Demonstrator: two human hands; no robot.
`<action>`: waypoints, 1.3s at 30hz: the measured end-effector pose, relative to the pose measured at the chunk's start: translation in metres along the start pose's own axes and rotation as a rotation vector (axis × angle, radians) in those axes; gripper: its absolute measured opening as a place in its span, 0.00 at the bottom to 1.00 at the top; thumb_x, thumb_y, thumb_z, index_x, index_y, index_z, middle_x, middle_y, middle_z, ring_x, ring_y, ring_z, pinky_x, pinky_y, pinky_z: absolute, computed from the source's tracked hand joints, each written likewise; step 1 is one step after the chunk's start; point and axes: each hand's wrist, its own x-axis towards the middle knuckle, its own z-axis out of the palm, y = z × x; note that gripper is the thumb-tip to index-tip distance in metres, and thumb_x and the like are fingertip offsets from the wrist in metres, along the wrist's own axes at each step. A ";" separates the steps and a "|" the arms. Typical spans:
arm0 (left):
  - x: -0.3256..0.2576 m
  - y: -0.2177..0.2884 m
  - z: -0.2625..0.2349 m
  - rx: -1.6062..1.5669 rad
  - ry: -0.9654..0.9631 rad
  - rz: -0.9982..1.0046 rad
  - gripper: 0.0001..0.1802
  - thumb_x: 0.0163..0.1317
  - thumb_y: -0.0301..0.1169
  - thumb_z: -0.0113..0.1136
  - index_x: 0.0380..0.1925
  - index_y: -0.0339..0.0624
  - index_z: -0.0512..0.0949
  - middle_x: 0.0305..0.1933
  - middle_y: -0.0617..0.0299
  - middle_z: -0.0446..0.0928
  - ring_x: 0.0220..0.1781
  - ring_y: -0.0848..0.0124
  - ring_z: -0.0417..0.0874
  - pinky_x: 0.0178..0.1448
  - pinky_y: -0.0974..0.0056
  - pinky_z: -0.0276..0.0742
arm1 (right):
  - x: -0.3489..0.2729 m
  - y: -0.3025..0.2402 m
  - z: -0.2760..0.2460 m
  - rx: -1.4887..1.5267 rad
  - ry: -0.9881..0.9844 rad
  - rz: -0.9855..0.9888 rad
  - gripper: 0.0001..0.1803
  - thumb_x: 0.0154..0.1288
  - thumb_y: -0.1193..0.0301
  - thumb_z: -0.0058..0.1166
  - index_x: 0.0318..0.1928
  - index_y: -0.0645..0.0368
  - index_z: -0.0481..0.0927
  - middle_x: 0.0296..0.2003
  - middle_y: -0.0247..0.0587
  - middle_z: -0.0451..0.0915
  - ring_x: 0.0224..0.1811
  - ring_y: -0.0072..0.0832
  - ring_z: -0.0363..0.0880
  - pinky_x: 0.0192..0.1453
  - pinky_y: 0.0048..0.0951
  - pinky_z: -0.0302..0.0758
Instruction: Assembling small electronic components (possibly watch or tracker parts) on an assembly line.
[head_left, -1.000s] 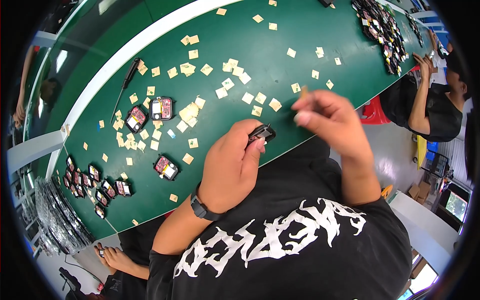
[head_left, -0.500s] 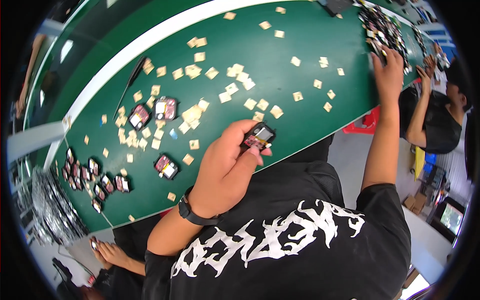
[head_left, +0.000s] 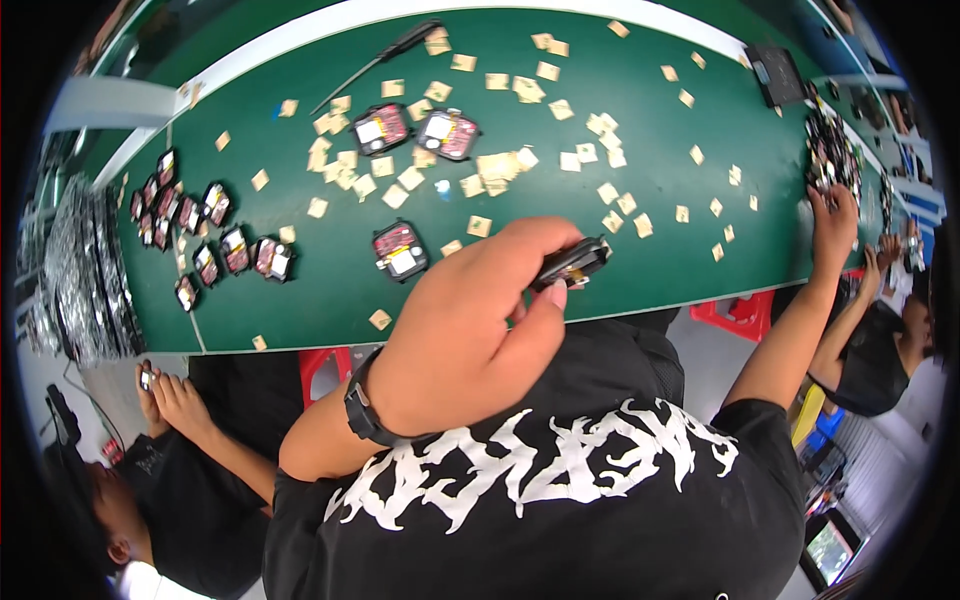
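Note:
My left hand [head_left: 470,320] is held close in front of me, fingers closed around a small black device [head_left: 572,263] with a yellow strip on it. A black watch sits on that wrist. My right hand [head_left: 832,213] is stretched far out to the right, resting on a heap of small black devices [head_left: 832,150] at the table's right end; I cannot tell whether it holds one. Three similar open devices, red and white inside, lie on the green table [head_left: 640,170]: one [head_left: 400,250] near my left hand, two [head_left: 415,128] farther back.
Several small tan squares [head_left: 500,165] are scattered over the table. More devices [head_left: 200,235] lie in rows at the left, beside stacked silvery bags [head_left: 80,270]. A black-handled tool [head_left: 385,55] lies at the back. Other people sit at the lower left and far right.
My right hand left the device held in front of me and reached out to the heap at the far right. The left hand kept hold of the device.

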 end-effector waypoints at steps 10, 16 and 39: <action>-0.064 -0.062 -0.096 0.510 0.930 -0.055 0.09 0.69 0.25 0.60 0.46 0.34 0.81 0.41 0.52 0.83 0.40 0.61 0.84 0.47 0.63 0.78 | -0.021 -0.031 0.007 0.042 0.031 0.018 0.11 0.60 0.71 0.72 0.41 0.58 0.84 0.54 0.39 0.81 0.40 0.24 0.76 0.37 0.24 0.70; -0.025 -0.065 -0.146 0.904 0.885 0.030 0.09 0.60 0.24 0.65 0.40 0.32 0.83 0.38 0.49 0.80 0.41 0.52 0.81 0.50 0.55 0.76 | -0.009 -0.129 -0.012 0.184 0.038 -0.136 0.12 0.59 0.77 0.70 0.43 0.59 0.82 0.57 0.37 0.79 0.39 0.24 0.81 0.35 0.23 0.75; 0.029 -0.036 0.032 -1.210 -0.152 -0.214 0.29 0.73 0.25 0.54 0.72 0.34 0.62 0.54 0.57 0.80 0.51 0.77 0.79 0.52 0.69 0.75 | -0.063 -0.320 -0.056 1.272 -0.514 -0.016 0.15 0.55 0.78 0.74 0.36 0.61 0.77 0.50 0.40 0.76 0.30 0.12 0.74 0.29 0.18 0.71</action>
